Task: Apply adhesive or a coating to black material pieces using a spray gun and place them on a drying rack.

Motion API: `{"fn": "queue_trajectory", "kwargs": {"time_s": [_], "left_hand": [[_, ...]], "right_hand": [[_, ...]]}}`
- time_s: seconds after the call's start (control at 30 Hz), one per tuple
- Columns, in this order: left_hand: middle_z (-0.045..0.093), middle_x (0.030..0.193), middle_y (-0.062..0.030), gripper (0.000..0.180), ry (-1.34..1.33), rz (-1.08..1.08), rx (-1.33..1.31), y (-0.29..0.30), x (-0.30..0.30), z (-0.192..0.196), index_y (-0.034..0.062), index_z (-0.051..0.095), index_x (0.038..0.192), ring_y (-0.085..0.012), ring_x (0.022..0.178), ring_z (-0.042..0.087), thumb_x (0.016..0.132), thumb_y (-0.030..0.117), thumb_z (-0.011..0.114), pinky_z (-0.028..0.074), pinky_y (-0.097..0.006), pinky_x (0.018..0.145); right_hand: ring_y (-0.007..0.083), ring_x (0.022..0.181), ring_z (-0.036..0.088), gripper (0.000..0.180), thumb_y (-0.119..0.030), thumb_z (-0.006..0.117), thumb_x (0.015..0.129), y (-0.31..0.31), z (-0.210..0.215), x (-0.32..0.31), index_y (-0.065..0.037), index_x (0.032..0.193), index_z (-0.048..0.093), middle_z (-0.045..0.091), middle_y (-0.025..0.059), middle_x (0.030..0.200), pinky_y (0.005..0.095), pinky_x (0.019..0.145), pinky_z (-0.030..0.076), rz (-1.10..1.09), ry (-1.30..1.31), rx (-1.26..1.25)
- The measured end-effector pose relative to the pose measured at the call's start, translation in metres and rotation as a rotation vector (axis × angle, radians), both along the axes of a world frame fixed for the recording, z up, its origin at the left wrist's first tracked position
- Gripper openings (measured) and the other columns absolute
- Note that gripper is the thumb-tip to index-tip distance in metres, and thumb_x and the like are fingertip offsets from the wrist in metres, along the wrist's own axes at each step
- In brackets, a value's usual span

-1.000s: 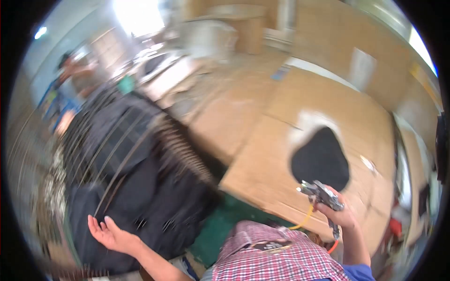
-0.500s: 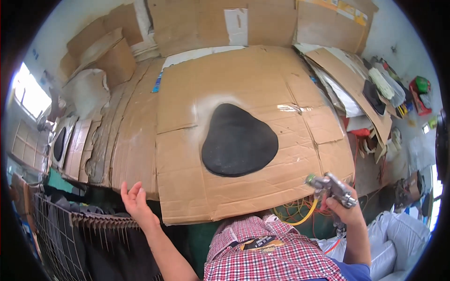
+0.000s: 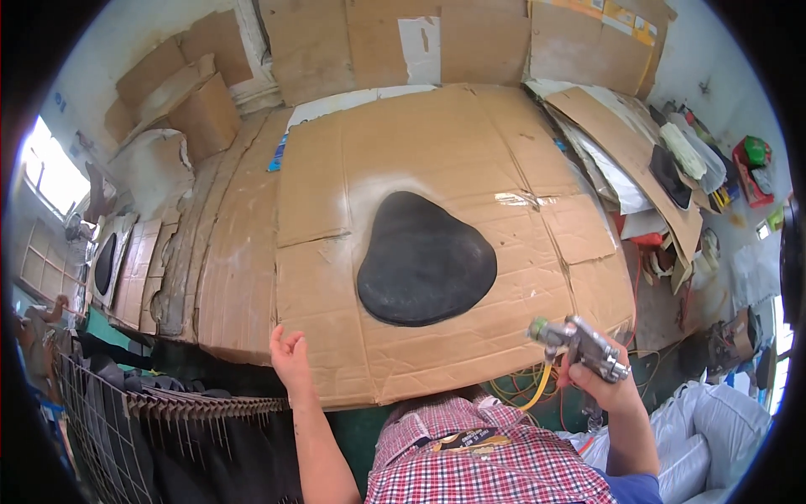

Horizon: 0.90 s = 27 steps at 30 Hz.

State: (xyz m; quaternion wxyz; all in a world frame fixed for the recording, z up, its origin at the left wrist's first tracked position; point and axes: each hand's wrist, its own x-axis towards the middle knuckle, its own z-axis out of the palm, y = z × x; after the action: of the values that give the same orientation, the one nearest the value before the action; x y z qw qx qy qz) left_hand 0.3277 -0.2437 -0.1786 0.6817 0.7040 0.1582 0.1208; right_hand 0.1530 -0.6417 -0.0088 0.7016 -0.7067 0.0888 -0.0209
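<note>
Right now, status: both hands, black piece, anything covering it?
Right hand gripping spray gun. Left hand empty, loosely open. Black piece lying on cardboard, nothing covering it.

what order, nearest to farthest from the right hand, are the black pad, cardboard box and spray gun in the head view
1. Spray gun: held in the right hand.
2. Black pad: ahead and to the hand's left, lying on the cardboard sheet.
3. Cardboard box: farthest, at the back left.
</note>
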Motion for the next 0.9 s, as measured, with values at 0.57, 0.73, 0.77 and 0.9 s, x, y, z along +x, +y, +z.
{"fn": "queue_trajectory", "kwargs": {"time_s": [0.57,0.73,0.77,0.9], "left_hand": [[0.062,0.078,-0.0056,0.026,0.241,-0.131,0.443,-0.025,0.074,-0.166,0.0049,0.063,0.1,-0.016,0.073,0.059,0.075,0.008,0.063,0.048,-0.03,0.066],[0.067,0.084,-0.0093,0.027,0.361,-0.212,0.752,-0.081,0.086,-0.126,0.0081,0.066,0.101,-0.0256,0.076,0.064,0.075,0.011,0.063,0.051,-0.036,0.069],[0.066,0.088,-0.0092,0.028,0.367,-0.227,0.795,-0.082,0.087,-0.124,0.0092,0.065,0.103,-0.0265,0.081,0.063,0.076,0.014,0.063,0.05,-0.037,0.073],[0.064,0.102,-0.0086,0.032,0.388,-0.206,1.063,-0.099,0.091,-0.116,0.0135,0.063,0.11,-0.0265,0.099,0.059,0.079,0.022,0.065,0.045,-0.041,0.085]], "right_hand": [[0.0122,0.075,0.059,0.052,-0.005,0.066,0.08,-0.04,0.011,0.005,0.003,0.127,0.046,0.062,0.0085,0.091,0.0263,0.067,0.05,0.003,-0.059,-0.123],[0.0106,0.078,0.058,0.05,-0.003,0.067,0.079,-0.047,0.02,0.005,0.002,0.126,0.048,0.063,0.0072,0.091,0.0254,0.071,0.049,0.033,0.033,-0.083],[0.0102,0.078,0.057,0.049,-0.002,0.067,0.079,-0.053,0.019,0.0,0.001,0.125,0.049,0.062,0.0067,0.092,0.0253,0.071,0.048,0.15,0.082,-0.164],[0.0097,0.082,0.056,0.05,-0.001,0.066,0.08,-0.052,0.011,0.009,0.001,0.126,0.049,0.061,0.0057,0.097,0.025,0.072,0.047,0.175,0.044,-0.156]]}}
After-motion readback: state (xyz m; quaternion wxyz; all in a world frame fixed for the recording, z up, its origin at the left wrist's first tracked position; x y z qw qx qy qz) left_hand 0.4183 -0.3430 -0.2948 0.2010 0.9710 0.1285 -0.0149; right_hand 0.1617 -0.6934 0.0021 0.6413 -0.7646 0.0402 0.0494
